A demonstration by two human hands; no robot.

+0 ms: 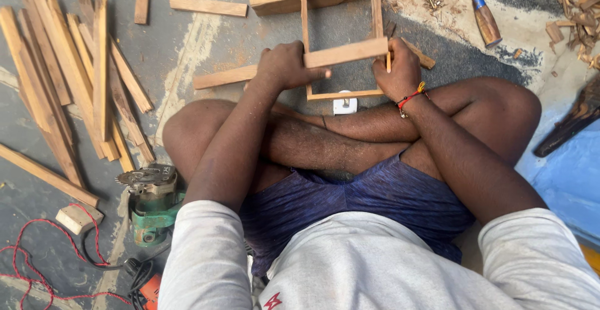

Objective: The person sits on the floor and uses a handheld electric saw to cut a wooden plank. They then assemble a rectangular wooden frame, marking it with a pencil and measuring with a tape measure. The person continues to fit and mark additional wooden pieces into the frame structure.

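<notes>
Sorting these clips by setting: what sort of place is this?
Probably an informal woodworking spot on a floor: cut wooden slats, a green power saw, a chisel, and wood shavings.

You're sitting in a rough woodworking shop: wood strips (69, 72) piled at ten o'clock, a chisel (481, 13) at one, a saw (150, 200) (green, powered) at eight, shavings (578, 10) scattered.

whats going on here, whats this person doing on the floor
A person sits cross-legged on the floor, holding a short wooden slat across a thin wooden frame. The left hand grips the slat's left end; the right hand holds its right end against the frame's side. A pile of wooden strips lies to the left, a green power saw by the knee, and a chisel ahead.
</notes>
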